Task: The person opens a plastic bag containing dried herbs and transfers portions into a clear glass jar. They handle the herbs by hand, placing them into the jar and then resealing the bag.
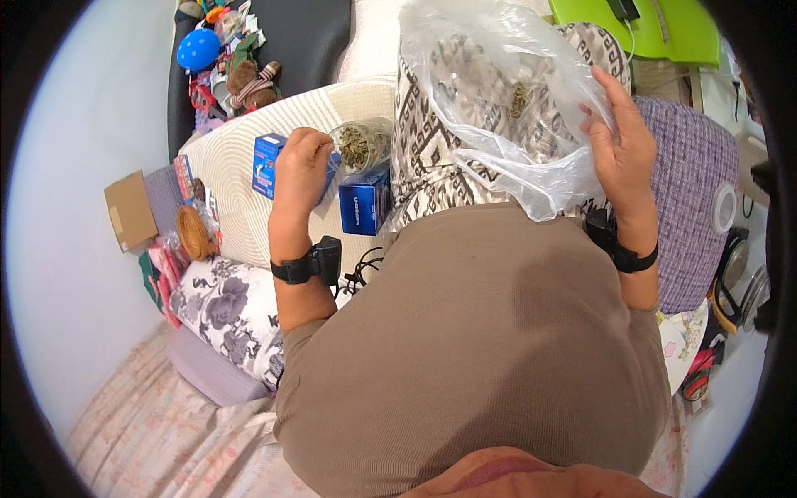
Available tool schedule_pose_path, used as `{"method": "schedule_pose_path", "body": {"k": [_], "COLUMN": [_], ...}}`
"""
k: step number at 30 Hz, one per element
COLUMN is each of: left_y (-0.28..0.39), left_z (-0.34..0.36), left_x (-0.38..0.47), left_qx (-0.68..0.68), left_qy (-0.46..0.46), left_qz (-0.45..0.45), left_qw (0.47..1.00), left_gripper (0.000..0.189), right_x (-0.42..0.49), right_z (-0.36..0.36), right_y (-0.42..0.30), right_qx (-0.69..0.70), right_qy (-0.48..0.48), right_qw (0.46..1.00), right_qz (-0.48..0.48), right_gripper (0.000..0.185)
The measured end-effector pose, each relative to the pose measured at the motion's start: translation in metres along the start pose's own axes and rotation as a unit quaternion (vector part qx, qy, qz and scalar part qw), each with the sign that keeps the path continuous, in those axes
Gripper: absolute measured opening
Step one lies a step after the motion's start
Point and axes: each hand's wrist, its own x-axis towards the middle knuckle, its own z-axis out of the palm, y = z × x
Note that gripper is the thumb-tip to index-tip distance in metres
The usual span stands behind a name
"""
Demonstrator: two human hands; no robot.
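A clear jar (381,134) lies tipped with its round mouth facing left, and dried plant pieces (355,148) fill its front. My left hand (303,163) is at that mouth, thumb and fingertips pinched together by the rim; whether something is between them I cannot tell. On my lap, over patterned cloth (429,140), spreads a thin clear plastic bag (548,168). Inside it is a small clump of dried plant (518,99). The bag's right edge is held by my right hand (622,140), with the fingers along the film.
Below the jar stands a blue box (364,206); another blue box (266,165) is partly behind my left hand. Black cables (364,271) lie by my waist. A wicker basket (193,231) and floral pillow (227,305) are at left, a purple woven cushion (685,187) at right.
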Motion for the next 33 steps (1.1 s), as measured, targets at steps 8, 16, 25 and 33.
{"method": "schedule_pose_path", "body": {"k": [8, 16, 25, 33], "left_y": [0.028, 0.054, 0.041, 0.043], "left_z": [0.045, 0.093, 0.064, 0.091], "left_x": [0.02, 0.052, 0.003, -0.005], "left_qx": [-0.022, -0.022, -0.123, -0.039], "left_qy": [0.063, -0.009, -0.059, -0.013], "left_qz": [0.141, 0.221, 0.163, 0.198], "left_qw": [0.988, 0.975, 0.977, 0.979], "left_gripper": [0.011, 0.011, 0.007, 0.006], "right_x": [0.003, 0.001, 0.002, 0.001], "right_z": [-0.007, -0.01, -0.002, -0.003], "right_y": [0.001, 0.004, 0.006, 0.006], "right_qx": [0.035, 0.019, 0.015, -0.003], "right_qy": [0.027, 0.012, 0.014, 0.013], "right_qw": [0.998, 0.998, 0.999, 0.999], "right_qz": [0.042, 0.061, 0.04, 0.035], "right_gripper": [0.052, 0.051, 0.052, 0.052]}}
